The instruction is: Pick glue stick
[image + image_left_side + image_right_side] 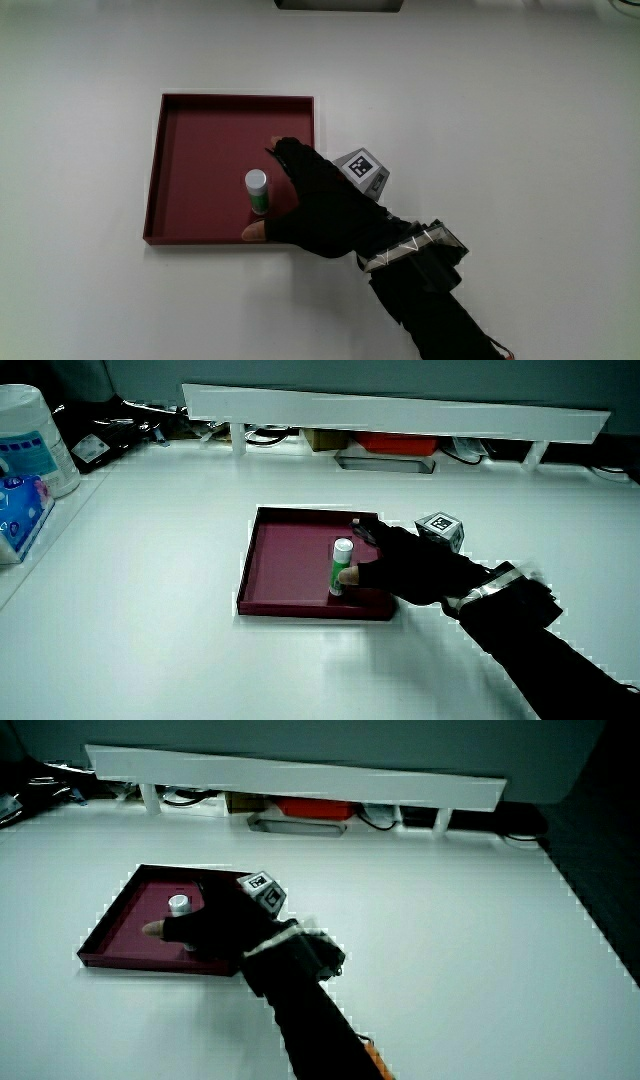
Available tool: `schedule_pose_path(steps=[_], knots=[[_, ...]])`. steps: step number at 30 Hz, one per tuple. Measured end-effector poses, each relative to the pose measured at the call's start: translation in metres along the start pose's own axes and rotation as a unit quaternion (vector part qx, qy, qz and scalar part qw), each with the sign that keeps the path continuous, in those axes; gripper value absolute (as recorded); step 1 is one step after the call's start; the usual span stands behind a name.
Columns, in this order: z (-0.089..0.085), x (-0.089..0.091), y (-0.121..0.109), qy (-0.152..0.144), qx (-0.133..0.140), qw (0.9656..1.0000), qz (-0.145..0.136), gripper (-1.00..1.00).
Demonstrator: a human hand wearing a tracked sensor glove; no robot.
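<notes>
Glue stick (257, 190) retrieval is at the grasp stage, it is judged: the hand (325, 205) is placed over the nearer corner of the dark red tray (190, 115), with the bare thumb tip seen at the stick's base and the other fingers (285, 153) arched past its cap. The fingers are curled around the stick in a half-closed pinch; whether firm contact is already made cannot be told, though in a side view the thumb (349, 575) appears to touch the stick's body.

For the step to be done well, the pinch should be closed on the stick's middle, not its cap, so that the upright stick is not tipped over. The lift should then be made straight up, so that the tray's low wall, just beside the stick on the person's side, is cleared and the tray is not dragged across the white counter (520, 110).

The stick is seen as a small upright cylinder with a white cap and a green body. It stands inside the tray, near the wall closest to the person, and nothing else is seen in the tray.
</notes>
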State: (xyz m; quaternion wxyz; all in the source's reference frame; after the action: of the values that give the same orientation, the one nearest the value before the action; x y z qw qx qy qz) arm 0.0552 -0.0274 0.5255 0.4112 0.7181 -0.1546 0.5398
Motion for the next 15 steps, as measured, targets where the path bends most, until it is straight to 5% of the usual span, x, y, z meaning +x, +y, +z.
schedule_pose_path(steps=[5,6,7,8,9,10,13,14,15], knots=[[-0.007,0.007,0.007,0.003,0.003,1.0,-0.007,0.0],[-0.008,0.008,0.007,-0.012,0.035,0.9993,-0.003,0.0],[-0.008,0.007,0.007,-0.008,0.036,0.9993,-0.003,0.0],[-0.009,0.012,0.01,0.014,0.008,0.9999,-0.002,0.0],[-0.009,0.009,0.008,-0.001,0.043,0.9991,-0.001,0.0],[-0.01,0.012,0.01,0.023,0.012,0.9997,-0.003,0.0],[-0.01,0.016,0.012,0.018,0.022,0.9996,0.001,0.09],[-0.011,0.012,0.01,0.014,0.052,0.9986,-0.004,0.12],[-0.011,0.017,0.012,0.033,0.022,0.9992,0.003,0.15]])
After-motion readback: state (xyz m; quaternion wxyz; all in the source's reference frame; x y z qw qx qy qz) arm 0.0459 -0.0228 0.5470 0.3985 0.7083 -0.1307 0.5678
